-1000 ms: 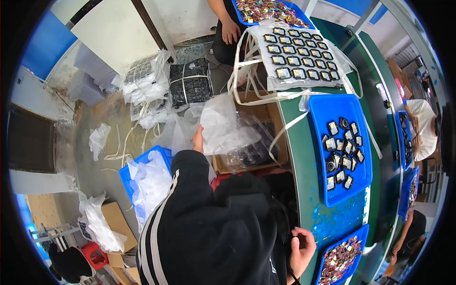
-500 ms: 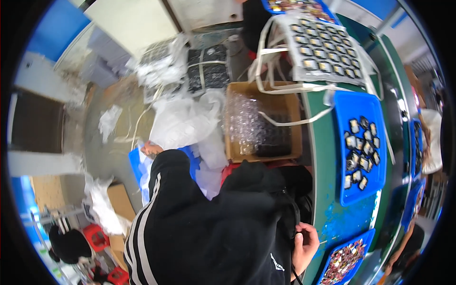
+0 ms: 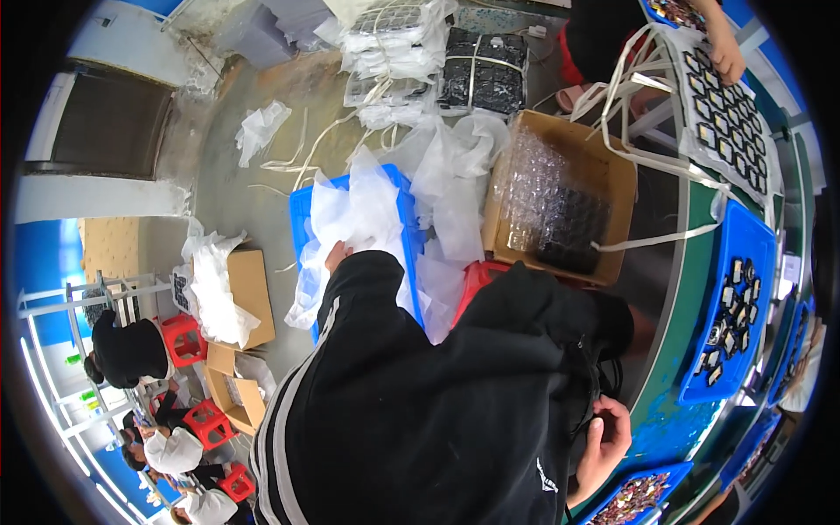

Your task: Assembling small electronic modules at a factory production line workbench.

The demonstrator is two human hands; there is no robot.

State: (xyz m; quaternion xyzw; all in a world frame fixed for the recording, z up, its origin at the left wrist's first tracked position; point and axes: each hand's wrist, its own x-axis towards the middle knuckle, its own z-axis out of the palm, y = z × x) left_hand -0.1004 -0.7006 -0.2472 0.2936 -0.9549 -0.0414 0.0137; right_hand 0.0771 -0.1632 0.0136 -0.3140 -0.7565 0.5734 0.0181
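My left hand reaches past its dark sleeve to the edge of a thin white plastic sheet. Its fingers look closed on the sheet, though the sleeve partly covers them. The sheet lies crumpled over a blue plastic crate on the floor, with more white film hanging over the near side. Close to the green table's edge, my right hand has curled fingers beside my black jacket. Anything inside those fingers is hidden.
A cardboard box with bubble wrap stands right of the crate. Wrapped bundles lie behind. Blue trays of small black parts sit on the green table. A co-worker's hand touches parts at the far right. Seated people are at left.
The view has swung left, so things appear shifted right. The white sheet, raised beyond the crate before, now lies over it, and my left hand is lower against it. My right hand stays curled.
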